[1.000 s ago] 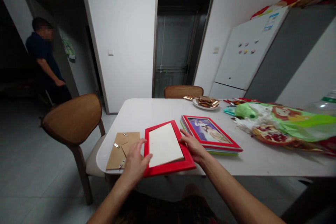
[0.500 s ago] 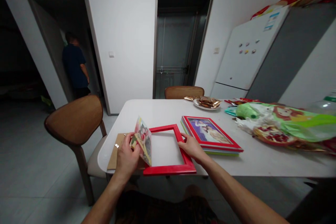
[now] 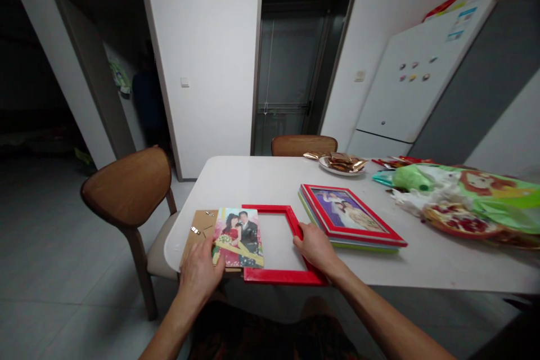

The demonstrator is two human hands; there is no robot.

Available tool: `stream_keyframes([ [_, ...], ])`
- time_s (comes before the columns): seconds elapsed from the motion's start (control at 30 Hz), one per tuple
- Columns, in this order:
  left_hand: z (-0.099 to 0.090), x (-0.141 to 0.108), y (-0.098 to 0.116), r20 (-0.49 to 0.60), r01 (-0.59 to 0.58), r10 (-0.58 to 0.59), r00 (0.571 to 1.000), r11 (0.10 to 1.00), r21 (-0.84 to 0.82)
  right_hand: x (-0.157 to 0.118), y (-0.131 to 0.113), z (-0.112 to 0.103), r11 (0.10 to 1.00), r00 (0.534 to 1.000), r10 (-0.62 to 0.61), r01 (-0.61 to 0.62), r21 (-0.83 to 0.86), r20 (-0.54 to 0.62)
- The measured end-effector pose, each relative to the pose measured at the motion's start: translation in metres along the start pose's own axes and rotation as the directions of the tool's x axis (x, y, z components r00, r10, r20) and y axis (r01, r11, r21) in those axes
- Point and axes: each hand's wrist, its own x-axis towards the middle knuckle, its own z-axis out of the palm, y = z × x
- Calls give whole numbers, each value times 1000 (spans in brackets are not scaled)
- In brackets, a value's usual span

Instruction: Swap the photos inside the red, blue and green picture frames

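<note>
A photo of a couple [image 3: 244, 233] lies flat, its left part over a brown backing board [image 3: 195, 225] and its right edge over the red frame's left side. My left hand [image 3: 201, 264] pinches the photo's lower left edge. The empty red frame [image 3: 282, 277] lies at the table's front edge, the white tabletop showing through its opening. My right hand [image 3: 316, 247] grips the frame's right side. Just right of it is a stack of frames, topped by a red-framed picture [image 3: 348, 211]. Small metal clips [image 3: 195, 230] show on the board.
A plate of wrapped snacks [image 3: 342, 164] stands at the table's back. Green bags [image 3: 498, 197] and an opened pomegranate [image 3: 459, 219] lie on the right. Wooden chairs stand left [image 3: 129, 191] and behind [image 3: 304, 145]. A person [image 3: 148, 104] is in the dark doorway.
The photo has gone from tilted upright to flat, with its picture side facing up. The view has shifted slightly, and the person in the doorway has moved farther into the dark.
</note>
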Motion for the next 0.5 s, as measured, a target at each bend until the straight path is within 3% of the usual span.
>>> stream_keyframes([
  [0.13, -1, -2, 1, 8, 0, -1, 1000, 997, 84, -4, -10, -6, 997, 996, -59, 62, 41, -68],
  [0.2, -2, -2, 2, 11, -5, 4, 1000, 994, 110, -7, -22, -8, 978, 987, -110, 128, 162, -115],
  [0.27, -4, -2, 2, 8, -14, 13, 1000, 992, 125, -8, -38, -5, 918, 989, -122, 146, 368, -90],
  [0.37, -1, 0, 3, -16, -56, 57, 998, 997, 60, -5, -63, 8, 745, 993, -66, -16, 667, 98],
  [0.5, 14, -1, 17, -43, -282, 279, 959, 946, -160, 3, -89, 17, 406, 968, 20, -238, 882, 252],
])
